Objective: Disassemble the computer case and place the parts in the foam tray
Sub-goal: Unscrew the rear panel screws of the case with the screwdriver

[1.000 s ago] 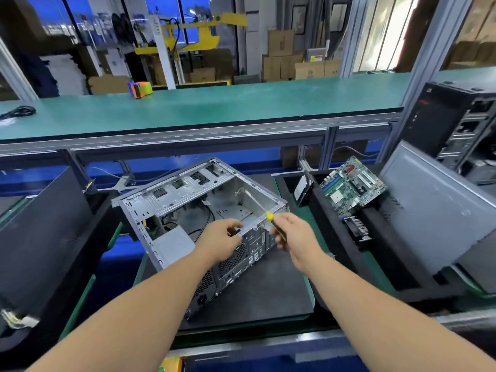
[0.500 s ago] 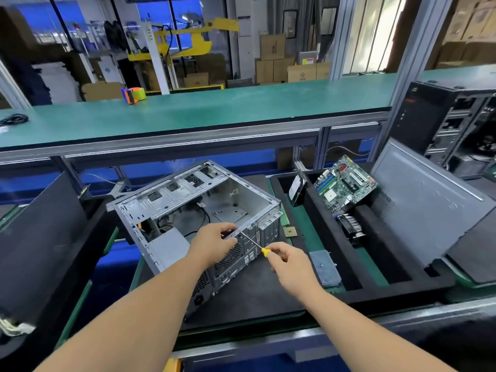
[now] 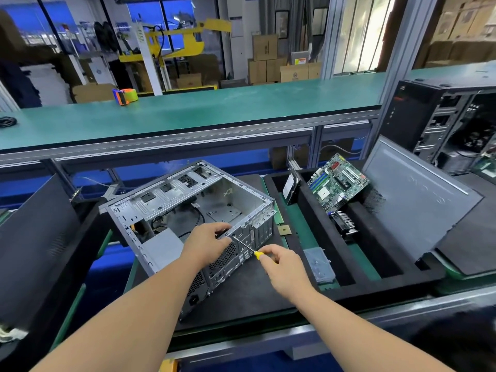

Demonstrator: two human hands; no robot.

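Note:
An open grey metal computer case (image 3: 171,202) lies on its side on a black mat. My left hand (image 3: 208,241) grips the top edge of the case's rear panel. My right hand (image 3: 281,267) holds a yellow-handled screwdriver (image 3: 248,247), whose tip touches the rear panel just below my left fingers. To the right sits the black foam tray (image 3: 359,275), holding a green motherboard (image 3: 336,181), a hard drive (image 3: 291,187), a heatsink (image 3: 345,222) and a clear plastic piece (image 3: 319,264).
A small CPU chip (image 3: 284,230) lies between case and tray. A grey side panel (image 3: 418,194) leans at the tray's right. Another black tower (image 3: 440,122) stands far right. A black panel (image 3: 35,245) stands at left. A green shelf (image 3: 188,111) runs above, with a tape dispenser (image 3: 124,96).
My right hand swung the screwdriver down from above the case's corner to its rear panel; the tip now sits at the panel's upper edge. My left hand keeps its grip.

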